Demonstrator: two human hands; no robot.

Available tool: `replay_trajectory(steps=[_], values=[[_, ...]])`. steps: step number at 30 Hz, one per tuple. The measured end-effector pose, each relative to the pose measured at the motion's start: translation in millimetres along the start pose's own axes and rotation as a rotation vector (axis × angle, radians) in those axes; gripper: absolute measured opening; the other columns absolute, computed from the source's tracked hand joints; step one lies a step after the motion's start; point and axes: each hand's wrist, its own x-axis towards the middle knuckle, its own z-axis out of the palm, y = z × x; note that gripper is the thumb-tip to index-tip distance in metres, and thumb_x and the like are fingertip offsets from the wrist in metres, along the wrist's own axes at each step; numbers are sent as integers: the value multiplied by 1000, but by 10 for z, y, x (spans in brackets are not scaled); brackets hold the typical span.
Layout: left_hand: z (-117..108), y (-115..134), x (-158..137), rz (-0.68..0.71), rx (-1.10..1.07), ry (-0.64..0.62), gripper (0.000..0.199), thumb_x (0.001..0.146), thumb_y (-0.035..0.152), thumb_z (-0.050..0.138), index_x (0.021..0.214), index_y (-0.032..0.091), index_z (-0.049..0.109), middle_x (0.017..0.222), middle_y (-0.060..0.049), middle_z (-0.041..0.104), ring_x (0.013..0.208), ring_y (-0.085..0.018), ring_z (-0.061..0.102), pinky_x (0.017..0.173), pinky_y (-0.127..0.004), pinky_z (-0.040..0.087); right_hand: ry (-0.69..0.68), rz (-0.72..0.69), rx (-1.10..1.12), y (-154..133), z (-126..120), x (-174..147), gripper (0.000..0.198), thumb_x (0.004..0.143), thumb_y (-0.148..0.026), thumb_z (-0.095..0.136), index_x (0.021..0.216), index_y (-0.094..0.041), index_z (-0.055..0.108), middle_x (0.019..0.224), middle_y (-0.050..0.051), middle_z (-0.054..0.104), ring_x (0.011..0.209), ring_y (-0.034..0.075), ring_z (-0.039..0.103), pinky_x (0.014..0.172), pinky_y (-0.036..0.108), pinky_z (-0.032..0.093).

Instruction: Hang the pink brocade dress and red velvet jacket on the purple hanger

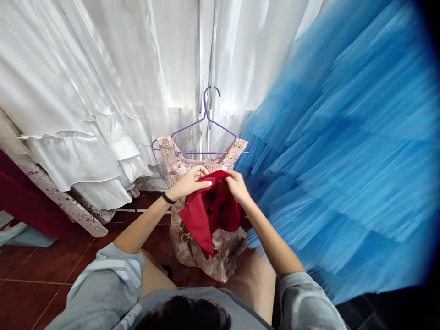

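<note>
Between my two hands hangs a piece of red cloth (223,211), perhaps a garment, with its folds drooping below. My left hand (190,181), a black band at its wrist, grips the cloth's upper left edge with the thumb on top. At the upper right edge my right hand (237,185) pinches the same cloth. Directly behind it is a pale pink patterned dress (177,220), its straps over a purple hanger (220,123). The cloth covers much of the dress front.
White satin ruffled gowns (79,156) hang at the left, and sheer white curtains (233,55) at the back. A large blue tulle skirt (343,160) fills the right side. Red floor tiles (44,270) show below, with a light blue plastic item (27,236) at the far left.
</note>
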Motion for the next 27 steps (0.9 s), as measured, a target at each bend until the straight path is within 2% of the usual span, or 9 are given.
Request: replay_trajectory(steps=[3, 8, 11, 14, 17, 19, 21, 24, 27], values=[[75, -253, -209, -9, 203, -22, 32, 68, 30, 75, 87, 20, 51, 81, 2, 57, 74, -14, 54, 71, -27, 42, 66, 116, 170, -105, -271, 154, 13, 61, -24, 44, 62, -19, 56, 53, -3, 53, 48, 12, 45, 48, 22, 35], [128, -566, -281, -48, 179, 108, 18, 80, 32, 60, 71, 18, 53, 67, 1, 54, 69, -15, 51, 67, -28, 41, 105, -5, 21, -419, -686, 255, 22, 60, -24, 43, 68, -17, 62, 60, 0, 59, 61, 16, 55, 60, 27, 45], [52, -394, -117, -41, -19, 292, 20, 78, 32, 58, 65, 18, 52, 62, 2, 52, 64, -14, 50, 62, -26, 40, -11, -217, -183, -524, -759, 176, 38, 60, -20, 52, 94, -18, 69, 94, 4, 70, 93, 23, 63, 89, 35, 49], [108, -93, 40, -2, -214, 244, 20, 73, 32, 61, 63, 17, 52, 62, 3, 52, 60, -12, 48, 61, -25, 39, -230, -316, -210, -446, -584, 43, 64, 59, -24, 73, 122, -21, 62, 127, 7, 62, 124, 28, 52, 110, 40, 38], [158, 39, 67, 36, -256, 57, 25, 74, 36, 64, 61, 17, 54, 61, 3, 52, 58, -11, 48, 60, -25, 41, -441, -208, -118, -178, -399, -69, 52, 64, -40, 80, 109, -16, 66, 107, 7, 69, 105, 25, 61, 98, 39, 47], [-6, -65, 11, 49, -230, 74, 29, 78, 40, 64, 63, 17, 55, 63, 1, 54, 59, -12, 51, 59, -25, 43, -449, -51, -61, 53, -465, -105, 38, 69, -48, 76, 85, -14, 67, 80, 3, 67, 76, 19, 62, 80, 35, 51], [-374, -316, -51, 91, -239, 371, 28, 80, 42, 63, 68, 18, 56, 67, 1, 56, 58, -11, 52, 56, -24, 44, -256, 105, 34, 287, -722, -83, 39, 69, -51, 77, 72, -14, 64, 65, -1, 63, 60, 14, 56, 67, 31, 50], [-1038, -806, -25, 86, -325, 1021, 21, 86, 38, 54, 76, 20, 49, 65, 5, 48, 52, -7, 43, 53, -17, 38, 228, 137, 323, 603, -1272, 128, 42, 61, -50, 82, 80, -16, 66, 71, 0, 68, 63, 16, 61, 65, 30, 52], [-1334, -1195, 187, -140, -383, 868, 15, 89, 33, 52, 82, 19, 52, 68, 2, 54, 58, -8, 50, 56, -17, 41, 605, -52, 609, 839, -1655, 574, 40, 64, -48, 78, 90, -20, 67, 85, 0, 73, 78, 17, 69, 78, 31, 57]])
